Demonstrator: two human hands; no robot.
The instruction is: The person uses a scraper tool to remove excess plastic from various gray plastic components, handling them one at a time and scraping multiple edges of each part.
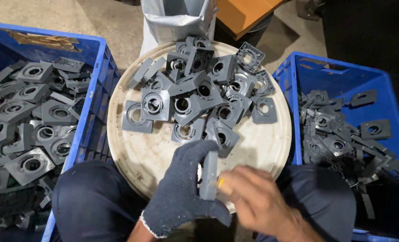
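Holding one grey plate (209, 175) on edge, my gloved left hand (181, 190) has its grip clenched around it, thumb on the near face and fingers wrapped over the top. The plate stands upright at 6 o'clock over the round tray (132, 154), above my lap. My bare right hand (257, 197) is at 3 o'clock of the plate, blurred; its fingertips meet the plate's edge and pinch a small yellow tool (220, 182), so that grip is closed on the tool. What kind of tool it is, I cannot tell.

On the tray, a pile of grey plates (199, 94) with round holes lies from the centre to 12 o'clock, overlapping. A blue crate (94, 89) at 9 o'clock holds many more of the same. A second blue crate (293, 89) at 3 o'clock holds darker pieces in a loose heap. A grey bag (177, 20) stands at 12 o'clock beyond the tray.
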